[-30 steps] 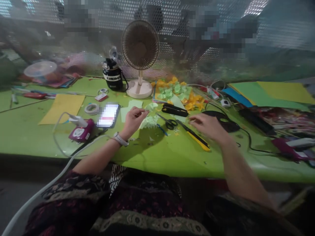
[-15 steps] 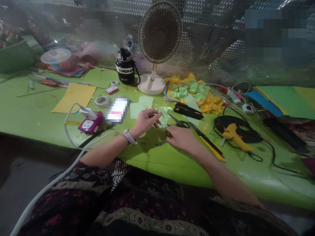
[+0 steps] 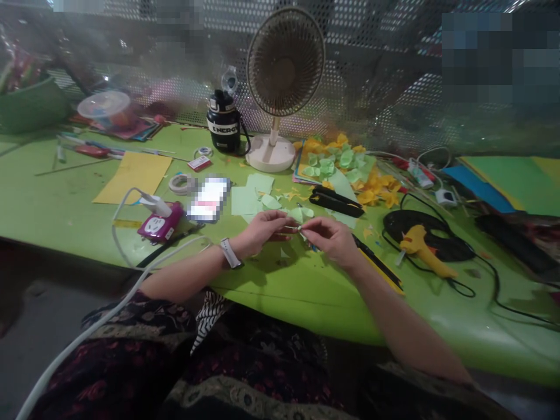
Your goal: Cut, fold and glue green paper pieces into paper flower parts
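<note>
Above the front part of the table, my left hand and my right hand meet at the fingertips. Between them is a small light green paper piece, pinched by my right thumb and forefinger. My left fingers are closed at its other side; its exact shape is partly covered by them. Just behind my fingers lie light green paper cut-outs and pale green sheets. A black stapler rests beyond my right hand. The yellow-and-black cutter lies beside my right wrist.
A fan and a dark bottle stand at the back. Green and yellow paper flowers are heaped right of the fan. A yellow glue gun lies right. Left are a phone, a purple power socket and its white cable.
My right hand has lifted from the table by the scissors and come to my left fingertips, now pinching a green paper piece. My left hand has shifted slightly down.
</note>
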A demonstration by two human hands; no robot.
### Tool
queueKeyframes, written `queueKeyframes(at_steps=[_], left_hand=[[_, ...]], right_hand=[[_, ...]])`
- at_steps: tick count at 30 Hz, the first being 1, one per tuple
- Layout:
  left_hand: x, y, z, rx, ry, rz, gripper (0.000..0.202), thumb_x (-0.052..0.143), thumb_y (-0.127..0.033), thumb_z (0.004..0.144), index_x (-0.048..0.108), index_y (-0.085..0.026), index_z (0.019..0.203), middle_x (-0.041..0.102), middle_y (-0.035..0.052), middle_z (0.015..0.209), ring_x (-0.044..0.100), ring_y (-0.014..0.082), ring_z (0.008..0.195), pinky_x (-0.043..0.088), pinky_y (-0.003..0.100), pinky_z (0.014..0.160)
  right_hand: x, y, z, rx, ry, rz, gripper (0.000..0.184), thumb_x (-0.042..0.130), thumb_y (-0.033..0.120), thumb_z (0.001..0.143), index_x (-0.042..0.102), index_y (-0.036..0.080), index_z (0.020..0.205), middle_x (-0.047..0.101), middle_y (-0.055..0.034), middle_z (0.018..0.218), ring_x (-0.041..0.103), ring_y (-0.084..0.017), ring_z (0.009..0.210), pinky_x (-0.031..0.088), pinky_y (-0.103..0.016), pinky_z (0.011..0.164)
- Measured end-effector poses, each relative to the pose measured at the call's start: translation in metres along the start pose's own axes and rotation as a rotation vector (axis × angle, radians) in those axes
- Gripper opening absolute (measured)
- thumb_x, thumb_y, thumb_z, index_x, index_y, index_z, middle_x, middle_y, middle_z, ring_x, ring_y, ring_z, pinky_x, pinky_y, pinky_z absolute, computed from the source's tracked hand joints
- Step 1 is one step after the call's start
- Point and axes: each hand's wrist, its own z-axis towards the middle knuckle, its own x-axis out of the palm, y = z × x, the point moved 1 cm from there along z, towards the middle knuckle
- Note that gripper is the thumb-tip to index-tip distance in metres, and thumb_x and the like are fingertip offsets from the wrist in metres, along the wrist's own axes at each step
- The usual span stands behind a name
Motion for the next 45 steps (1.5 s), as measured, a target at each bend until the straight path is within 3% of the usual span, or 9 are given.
queueKeyframes(at_steps=[7, 16, 28, 34, 45], left_hand=[[0.0007, 0.0018, -0.0034, -0.011, 0.051, -0.083, 0.01, 0.071, -0.013, 0.082, 0.062, -0.012, 0.087, 0.072, 0.006, 0.091, 0.07, 0.0109, 0.078, 0.059, 0.029, 0.079], [0.0005, 0.0013, -0.0035, -0.012, 0.059, -0.087, 0.018, 0.076, -0.015, 0.078, 0.061, -0.012, 0.089, 0.073, 0.0067, 0.092, 0.071, 0.0132, 0.08, 0.061, 0.03, 0.076], [0.001, -0.0023, -0.0039, -0.033, 0.05, -0.101, 0.019, 0.077, -0.012, 0.076, 0.061, -0.013, 0.087, 0.073, 0.007, 0.093, 0.071, 0.0139, 0.082, 0.059, 0.036, 0.086], [-0.0022, -0.0001, -0.0008, -0.063, 0.073, -0.111, 0.022, 0.078, -0.014, 0.076, 0.062, -0.013, 0.09, 0.072, 0.0069, 0.095, 0.072, 0.0145, 0.084, 0.058, 0.038, 0.089], [-0.0016, -0.0032, -0.0019, -0.127, 0.087, -0.13, 0.027, 0.081, -0.012, 0.072, 0.062, -0.012, 0.091, 0.073, 0.008, 0.095, 0.073, 0.0166, 0.087, 0.06, 0.034, 0.086]], right_hand=[[0.0049, 0.0024, -0.0013, -0.039, -0.006, -0.086, 0.024, 0.07, 0.041, 0.079, 0.069, 0.018, 0.085, 0.067, -0.0031, 0.073, 0.057, -0.014, 0.058, 0.047, -0.028, 0.053], [0.007, 0.0052, -0.0031, -0.01, -0.045, -0.068, 0.034, 0.072, 0.048, 0.079, 0.061, 0.02, 0.094, 0.066, -0.0036, 0.081, 0.062, -0.016, 0.066, 0.053, -0.029, 0.055], [0.0061, 0.0036, -0.0045, 0.005, -0.092, -0.17, 0.033, 0.068, 0.045, 0.083, 0.055, 0.021, 0.102, 0.066, -0.0038, 0.083, 0.063, -0.017, 0.069, 0.055, -0.033, 0.06], [0.0051, 0.0013, -0.0023, 0.095, -0.049, -0.046, 0.038, 0.07, 0.051, 0.081, 0.053, 0.022, 0.099, 0.062, -0.0036, 0.085, 0.061, -0.017, 0.068, 0.053, -0.029, 0.052], [0.0058, 0.0039, -0.0036, 0.117, -0.029, -0.014, 0.039, 0.068, 0.052, 0.082, 0.049, 0.022, 0.097, 0.059, -0.002, 0.084, 0.058, -0.013, 0.061, 0.048, -0.025, 0.045]])
